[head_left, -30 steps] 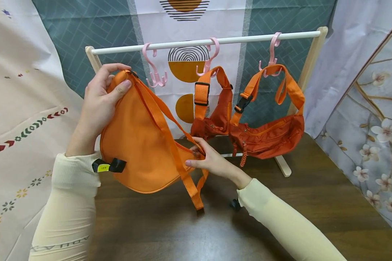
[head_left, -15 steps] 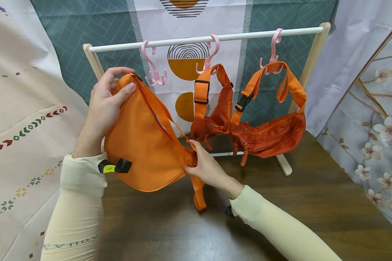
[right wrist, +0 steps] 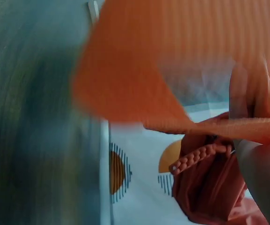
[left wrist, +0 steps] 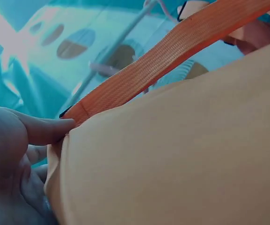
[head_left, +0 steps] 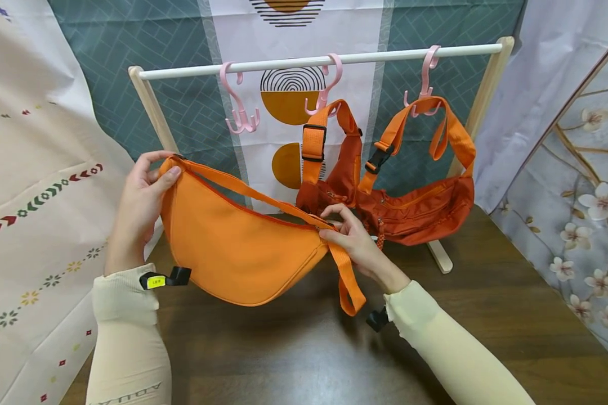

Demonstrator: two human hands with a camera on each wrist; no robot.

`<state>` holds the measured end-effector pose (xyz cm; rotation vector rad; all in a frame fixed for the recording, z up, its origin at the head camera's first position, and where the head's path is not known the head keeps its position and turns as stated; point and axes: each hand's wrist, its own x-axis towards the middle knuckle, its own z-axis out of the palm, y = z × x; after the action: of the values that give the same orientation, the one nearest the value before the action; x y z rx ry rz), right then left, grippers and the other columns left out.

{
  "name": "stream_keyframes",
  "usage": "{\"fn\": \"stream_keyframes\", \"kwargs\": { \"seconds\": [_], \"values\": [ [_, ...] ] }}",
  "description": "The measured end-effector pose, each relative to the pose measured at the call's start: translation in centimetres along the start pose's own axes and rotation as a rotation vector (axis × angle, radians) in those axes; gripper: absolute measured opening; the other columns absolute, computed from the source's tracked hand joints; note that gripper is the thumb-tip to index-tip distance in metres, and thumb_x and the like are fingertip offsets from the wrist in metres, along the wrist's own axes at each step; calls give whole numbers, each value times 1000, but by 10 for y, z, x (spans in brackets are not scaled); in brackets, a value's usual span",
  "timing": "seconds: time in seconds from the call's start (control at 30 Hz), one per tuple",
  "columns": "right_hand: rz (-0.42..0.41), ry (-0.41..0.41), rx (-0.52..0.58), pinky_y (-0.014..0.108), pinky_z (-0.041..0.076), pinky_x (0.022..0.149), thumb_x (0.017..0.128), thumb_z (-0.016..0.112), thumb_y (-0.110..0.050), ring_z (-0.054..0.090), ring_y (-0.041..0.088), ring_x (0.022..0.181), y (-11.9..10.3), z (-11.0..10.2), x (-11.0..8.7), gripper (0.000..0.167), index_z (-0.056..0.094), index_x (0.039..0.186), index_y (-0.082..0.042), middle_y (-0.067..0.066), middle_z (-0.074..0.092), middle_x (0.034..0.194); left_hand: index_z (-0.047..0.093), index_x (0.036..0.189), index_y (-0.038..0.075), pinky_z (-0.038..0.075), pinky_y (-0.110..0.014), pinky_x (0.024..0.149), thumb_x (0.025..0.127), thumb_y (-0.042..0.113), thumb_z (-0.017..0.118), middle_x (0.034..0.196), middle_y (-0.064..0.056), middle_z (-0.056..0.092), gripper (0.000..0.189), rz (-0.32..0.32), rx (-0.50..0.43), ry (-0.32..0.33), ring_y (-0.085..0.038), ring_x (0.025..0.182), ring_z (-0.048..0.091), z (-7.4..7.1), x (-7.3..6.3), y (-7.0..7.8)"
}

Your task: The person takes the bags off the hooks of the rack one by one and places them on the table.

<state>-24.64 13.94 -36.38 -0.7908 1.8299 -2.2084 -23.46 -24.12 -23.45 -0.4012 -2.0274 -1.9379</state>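
My left hand (head_left: 137, 208) pinches the upper corner of the orange bag (head_left: 243, 247), thumb in front and fingers behind; my right hand (head_left: 361, 242) grips its other corner, where the strap (head_left: 253, 194) comes in. The bag is held up between them, above the table (head_left: 263, 360), its right end lower. Both holds are on edges only, so if the cloth slides from under either thumb, I think that end would drop and swing. Below my right hand hangs a loose loop (head_left: 353, 292) of strap; it could twist or catch on my wrist if I turned the bag quickly. Just beyond are the middle bag (head_left: 352, 160) and the right bag (head_left: 418, 214), whose zip pull (head_left: 380, 233) could snag my fingers; I cannot tell whether I touch either. Farther up, the left hook (head_left: 242, 115) merely hangs over the rail (head_left: 284, 64), so a knock from my bag could make it slide or tip.
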Motion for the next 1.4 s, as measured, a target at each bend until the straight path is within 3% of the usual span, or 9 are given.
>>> {"fn": "stream_keyframes", "kwargs": {
  "seconds": [0.23, 0.5, 0.6, 0.73, 0.9, 1.0, 1.13, 1.27, 1.4],
  "values": [
    [38, 48, 24, 29, 56, 76, 105, 60, -7, 64, 21, 89, 4, -9, -2, 21, 58, 126, -9, 10, 63, 109, 54, 129, 23, 55, -19, 68, 104, 14, 63, 100, 7, 73, 28, -118, -68, -36, -10, 81, 67, -15, -11, -38],
    [11, 157, 18, 28, 54, 79, 105, 60, -7, 62, 21, 93, 16, 4, 4, 27, 57, 131, -6, 9, 60, 118, 50, 126, 24, 54, -20, 65, 106, 15, 60, 97, 10, 72, 24, -188, -100, 31, -7, 78, 67, -24, -22, -63],
    [-49, 206, 15, 27, 55, 79, 104, 61, -4, 63, 22, 94, 21, 16, 9, 26, 60, 130, -3, 10, 61, 117, 50, 125, 25, 53, -18, 67, 107, 15, 58, 97, 11, 71, 23, -196, -118, 104, -5, 80, 67, -25, -22, -69],
    [-141, 224, 13, 26, 57, 81, 103, 63, -1, 64, 21, 97, 26, 36, 16, 26, 66, 129, 2, 11, 65, 121, 54, 126, 26, 51, -16, 67, 107, 16, 59, 97, 10, 68, 23, -235, -86, 287, -6, 79, 64, -26, -20, -72],
    [-196, 121, -32, 26, 57, 85, 103, 62, -2, 65, 20, 103, 30, 61, 27, 29, 67, 131, 4, 13, 66, 130, 59, 133, 29, 48, -14, 61, 106, 21, 60, 98, 7, 59, 28, -316, 18, 557, -7, 77, 58, -36, -18, -72],
    [-219, 65, -121, 25, 54, 92, 105, 60, -3, 61, 18, 114, 36, 74, 36, 31, 65, 135, 1, 13, 62, 136, 62, 135, 31, 45, -13, 61, 106, 22, 61, 96, 7, 55, 31, -343, 51, 672, -7, 75, 54, -47, -17, -75],
    [-221, 61, -159, 26, 50, 96, 105, 58, -3, 53, 19, 126, 49, 85, 45, 29, 60, 134, -1, 17, 55, 142, 65, 133, 31, 43, -14, 69, 106, 21, 61, 100, 7, 53, 30, -350, 48, 746, -6, 82, 52, -58, -18, -83],
    [-210, 103, -125, 25, 51, 93, 104, 58, 0, 51, 19, 131, 64, 91, 48, 12, 59, 116, 3, 22, 55, 136, 63, 135, 30, 41, -16, 84, 107, 19, 58, 112, 12, 52, 31, -354, 58, 760, -3, 95, 49, -61, -20, -96],
    [-201, 155, -148, 25, 52, 90, 104, 60, -1, 59, 18, 114, 78, 90, 49, 8, 67, 104, 3, 20, 64, 118, 63, 136, 30, 41, -15, 80, 107, 20, 58, 109, 11, 52, 31, -373, 63, 745, -3, 93, 49, -63, -19, -108]
  ]
}}
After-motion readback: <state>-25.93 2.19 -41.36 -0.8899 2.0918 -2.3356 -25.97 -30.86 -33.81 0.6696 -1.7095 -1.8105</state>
